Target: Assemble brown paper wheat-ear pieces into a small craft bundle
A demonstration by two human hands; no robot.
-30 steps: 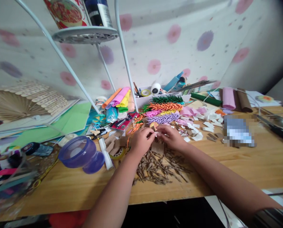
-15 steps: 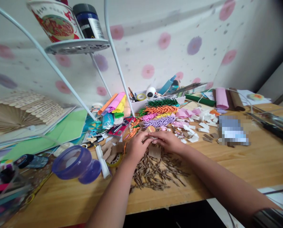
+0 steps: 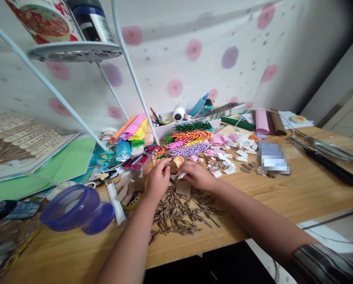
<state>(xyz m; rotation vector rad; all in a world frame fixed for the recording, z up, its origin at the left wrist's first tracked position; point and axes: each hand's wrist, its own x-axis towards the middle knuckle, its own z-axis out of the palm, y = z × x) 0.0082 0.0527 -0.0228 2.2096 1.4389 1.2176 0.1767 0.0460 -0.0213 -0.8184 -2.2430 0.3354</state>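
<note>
Right hand (image 3: 198, 174): fingers are pinching a white scrap (image 3: 181, 176) just beyond the brown paper square (image 3: 183, 188). Left hand (image 3: 158, 177): bent fingers are facing it; whether they are gripping, I cannot tell. A low-sweeping wrist would be scattering the brown twists (image 3: 179, 215) lying on the counter (image 3: 283, 197).

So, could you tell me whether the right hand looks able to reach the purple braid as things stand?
Probably yes: the purple braid lies just beyond the right hand with nothing tall between them, though the hand may be holding a small white scrap.
</note>
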